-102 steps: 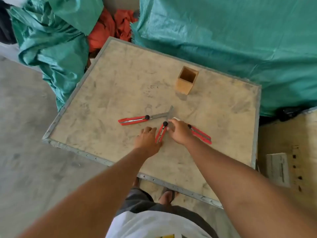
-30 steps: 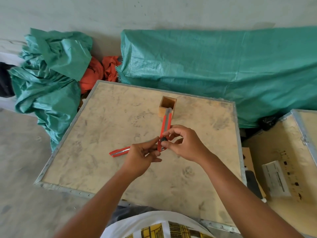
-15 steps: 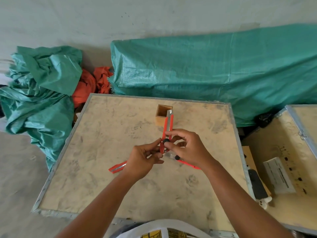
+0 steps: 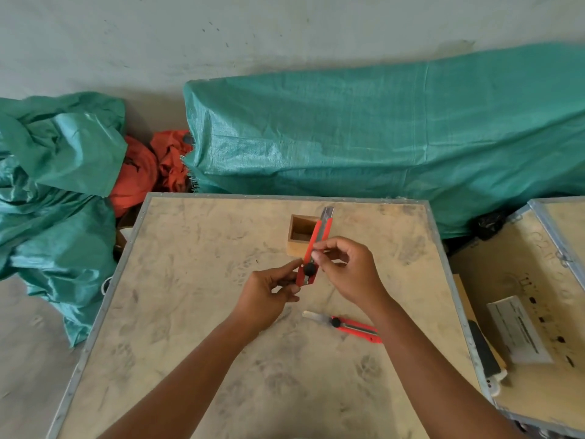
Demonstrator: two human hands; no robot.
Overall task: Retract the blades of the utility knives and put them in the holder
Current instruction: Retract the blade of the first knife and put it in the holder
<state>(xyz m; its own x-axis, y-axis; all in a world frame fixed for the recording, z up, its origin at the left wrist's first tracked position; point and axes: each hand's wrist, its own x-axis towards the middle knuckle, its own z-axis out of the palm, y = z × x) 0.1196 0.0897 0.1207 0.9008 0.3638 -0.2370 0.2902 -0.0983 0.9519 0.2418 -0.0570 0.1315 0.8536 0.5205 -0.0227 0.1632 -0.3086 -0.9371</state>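
Blade shorter in red knife

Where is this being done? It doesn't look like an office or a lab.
Probably a storeroom or workshop corner. The work surface is a metal-edged plywood crate, bulky goods sit under green tarpaulins against a bare concrete wall, and a second crate stands alongside.

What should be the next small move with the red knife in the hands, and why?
Probably pull the black slider back a little more. The red knife, held by the left hand and the right hand, shows a short piece of blade at its tip, and the wooden holder behind it looks empty.
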